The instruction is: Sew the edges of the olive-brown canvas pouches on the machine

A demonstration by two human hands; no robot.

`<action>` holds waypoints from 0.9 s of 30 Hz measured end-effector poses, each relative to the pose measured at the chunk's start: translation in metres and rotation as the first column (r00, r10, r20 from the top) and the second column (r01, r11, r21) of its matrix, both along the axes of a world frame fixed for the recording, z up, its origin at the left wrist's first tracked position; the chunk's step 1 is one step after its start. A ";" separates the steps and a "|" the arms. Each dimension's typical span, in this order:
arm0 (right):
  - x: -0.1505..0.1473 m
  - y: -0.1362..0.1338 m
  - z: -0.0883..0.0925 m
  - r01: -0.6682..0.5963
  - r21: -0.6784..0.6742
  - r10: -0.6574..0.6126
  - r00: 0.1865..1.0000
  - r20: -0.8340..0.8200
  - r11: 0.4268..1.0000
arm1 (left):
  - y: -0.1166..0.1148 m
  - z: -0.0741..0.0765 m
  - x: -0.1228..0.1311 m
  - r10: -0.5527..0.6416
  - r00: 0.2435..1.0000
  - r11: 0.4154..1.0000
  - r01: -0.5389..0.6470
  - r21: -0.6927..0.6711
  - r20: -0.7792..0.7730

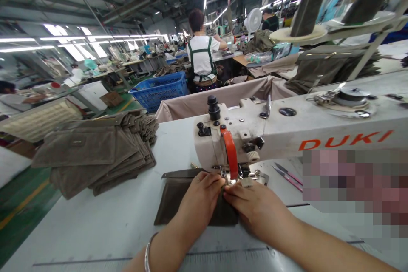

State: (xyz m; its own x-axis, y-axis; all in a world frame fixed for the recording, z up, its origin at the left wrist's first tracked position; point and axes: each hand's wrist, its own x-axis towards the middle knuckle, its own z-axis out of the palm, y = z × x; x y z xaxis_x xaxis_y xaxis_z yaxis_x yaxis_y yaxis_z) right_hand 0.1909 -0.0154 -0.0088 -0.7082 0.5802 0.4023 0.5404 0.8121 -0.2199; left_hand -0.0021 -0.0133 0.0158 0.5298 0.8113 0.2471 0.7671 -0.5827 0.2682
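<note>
My left hand (200, 197) and my right hand (255, 206) lie on a dark olive fabric piece (174, 197) on the sewing table, with fingertips pressed together just in front of the needle area of the white sewing machine (287, 134). Both hands pinch the cloth near the presser foot (234, 178), under the machine's red guard. A bangle circles my left wrist. The fabric extends left from under my left hand.
A stack of olive fabric pieces (95, 153) lies at the table's left. Pink-handled snips (288, 175) rest behind the machine head. A blue basket (159, 89) and a person in an apron (201, 55) are beyond the table. Thread cones stand at upper right.
</note>
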 end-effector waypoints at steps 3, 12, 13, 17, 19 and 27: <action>0.001 0.000 -0.005 0.000 0.023 0.001 0.998 -0.055 1.000 | -0.006 0.000 0.003 0.026 1.000 0.998 -0.027 0.049 0.006; 0.002 0.000 -0.003 -0.030 -0.027 0.031 0.999 0.044 0.999 | -0.008 0.002 0.004 0.025 1.000 0.998 -0.024 0.066 -0.017; 0.002 0.000 -0.002 -0.027 -0.045 0.029 0.998 0.048 0.999 | -0.008 0.002 0.004 0.024 1.000 0.998 -0.024 0.059 -0.008; 0.003 0.000 0.002 -0.013 -0.104 0.018 0.999 0.049 0.994 | -0.007 0.002 0.003 0.014 1.000 0.998 -0.013 0.065 -0.004; 0.004 0.000 0.004 -0.014 -0.112 0.019 0.999 0.045 0.994 | -0.006 0.003 0.003 0.014 1.000 0.998 -0.014 0.069 0.000; 0.003 0.001 0.008 -0.017 -0.132 0.020 1.000 0.020 0.991 | -0.003 0.003 0.001 0.004 1.000 0.999 -0.005 0.039 0.027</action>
State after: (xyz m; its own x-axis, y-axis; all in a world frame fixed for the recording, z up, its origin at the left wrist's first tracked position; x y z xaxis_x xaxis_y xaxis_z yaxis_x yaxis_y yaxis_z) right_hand 0.1938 -0.0143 -0.0003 -0.7267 0.6141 0.3079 0.5315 0.7866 -0.3143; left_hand -0.0008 -0.0167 0.0183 0.5193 0.8028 0.2930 0.7624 -0.5901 0.2657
